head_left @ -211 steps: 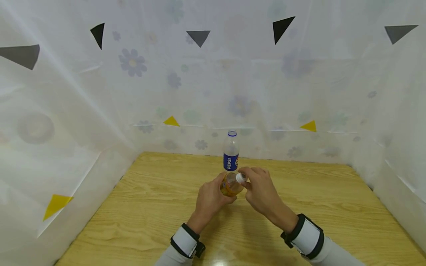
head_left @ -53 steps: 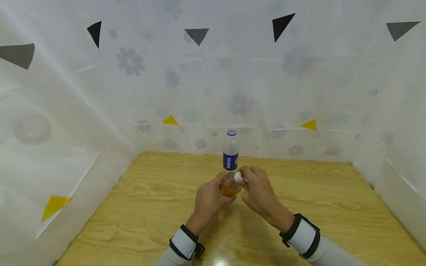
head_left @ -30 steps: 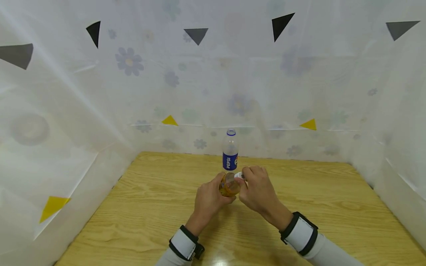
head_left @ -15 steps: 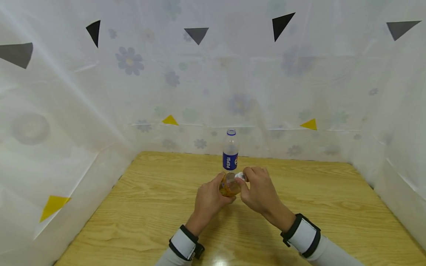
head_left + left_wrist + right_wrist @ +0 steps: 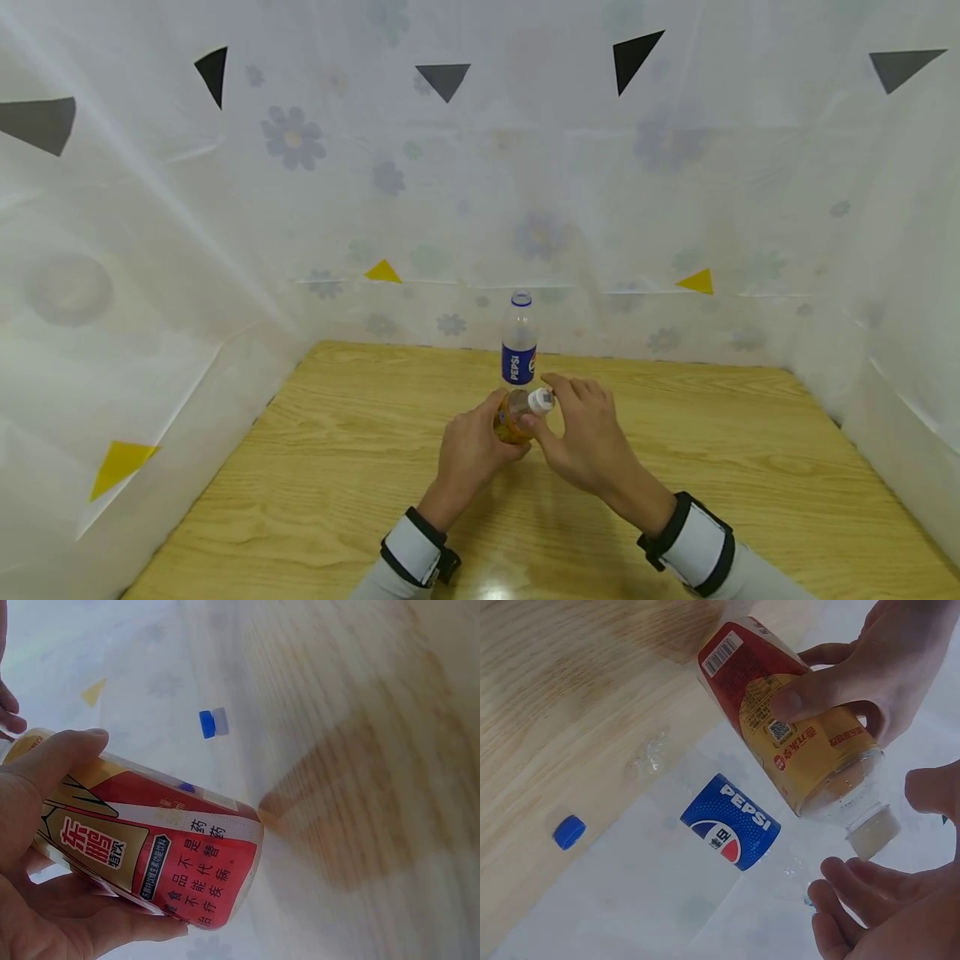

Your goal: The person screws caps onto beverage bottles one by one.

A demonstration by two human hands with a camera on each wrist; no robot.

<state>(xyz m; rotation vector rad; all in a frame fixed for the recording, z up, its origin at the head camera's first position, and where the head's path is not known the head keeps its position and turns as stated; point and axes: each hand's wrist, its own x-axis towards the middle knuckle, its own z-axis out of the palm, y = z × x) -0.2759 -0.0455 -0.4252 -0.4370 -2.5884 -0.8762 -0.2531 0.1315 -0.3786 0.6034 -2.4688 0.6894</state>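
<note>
- Change noted: half a second ago the thumb and fingers of the right hand (image 5: 591, 437) pinch the white cap (image 5: 541, 402); now they stand spread around it, and the cap shows whole.
- Bearing on the work: the cap sits on the bottle's neck, so the release appears to be a break in handling the cap, not its removal. Whether it is loose or tight cannot be told.
- Right grip: moderately wide, holding nothing. The thumb (image 5: 932, 787) lies to one side of the cap, the fingers (image 5: 855, 891) to the other; whether a fingertip brushes it is unclear.
- Left grip: the left hand (image 5: 472, 446) is wrapped firmly around the body of the drink bottle (image 5: 511, 423), which leans with its neck toward the right hand.
- Beyond the grip: the Pepsi bottle (image 5: 519, 364) stands upright and uncapped on the table (image 5: 337, 467).
- Blue cap (image 5: 569, 832): on the table, apart from both bottles, out of sight in the head view.
</note>
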